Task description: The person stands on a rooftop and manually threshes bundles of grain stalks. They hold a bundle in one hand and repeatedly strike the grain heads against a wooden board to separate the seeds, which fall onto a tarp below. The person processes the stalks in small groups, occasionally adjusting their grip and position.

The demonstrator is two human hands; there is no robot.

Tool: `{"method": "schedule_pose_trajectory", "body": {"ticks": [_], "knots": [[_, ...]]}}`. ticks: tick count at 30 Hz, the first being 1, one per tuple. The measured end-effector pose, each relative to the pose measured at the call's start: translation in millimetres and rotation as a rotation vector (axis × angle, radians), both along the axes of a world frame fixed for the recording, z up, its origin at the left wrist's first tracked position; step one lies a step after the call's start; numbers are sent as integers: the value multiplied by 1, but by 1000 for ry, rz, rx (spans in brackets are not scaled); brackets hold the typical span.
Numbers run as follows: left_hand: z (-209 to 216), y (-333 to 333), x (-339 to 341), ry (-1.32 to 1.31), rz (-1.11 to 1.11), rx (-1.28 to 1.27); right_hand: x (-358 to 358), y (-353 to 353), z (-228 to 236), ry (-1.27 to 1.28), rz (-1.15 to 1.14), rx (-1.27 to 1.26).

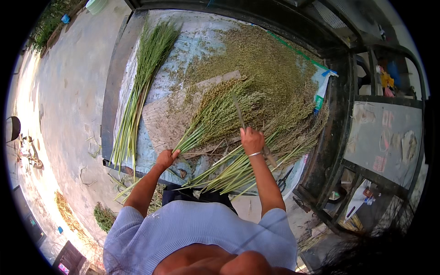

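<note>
My left hand [166, 158] is closed round the pale green stalk ends of a bunch of seed-headed stalks [220, 107]. The bunch's bushy heads fan out away from me over a worn wooden board [160, 117]. In my closed right hand [252, 140] is a long, narrow, flat stick [238, 107]; one end lies over the seed heads and the other shows past my wrist. Close to my right forearm, more cut stalks [229, 172] lie with their bare ends toward me. Loose seed [256, 50] is spread thickly beyond the board.
A long bundle of greener stalks [149, 68] lies at the sheet's left side. Under everything is a pale blue-white sheet [190, 34] on a low platform. A dark metal frame [339, 82] borders it at right and back. Concrete floor [73, 78] extends left.
</note>
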State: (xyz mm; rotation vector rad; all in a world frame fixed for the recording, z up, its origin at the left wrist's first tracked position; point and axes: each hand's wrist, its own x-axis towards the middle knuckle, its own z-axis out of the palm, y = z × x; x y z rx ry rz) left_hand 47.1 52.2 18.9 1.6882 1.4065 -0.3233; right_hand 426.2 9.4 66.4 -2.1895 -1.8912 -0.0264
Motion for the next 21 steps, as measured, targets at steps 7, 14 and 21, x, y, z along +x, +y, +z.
{"method": "schedule_pose_trajectory", "body": {"ticks": [7,14,21], "knots": [[9,-26,-43,37,72,-48,-38,-24,-67,76,296,-160],[4,-29,-47,87,40,-49,21,-10,-55,9,-147,-311],[12,-33,-45,65,86,-23,-29,-18,-10,26,-11,-71]]}}
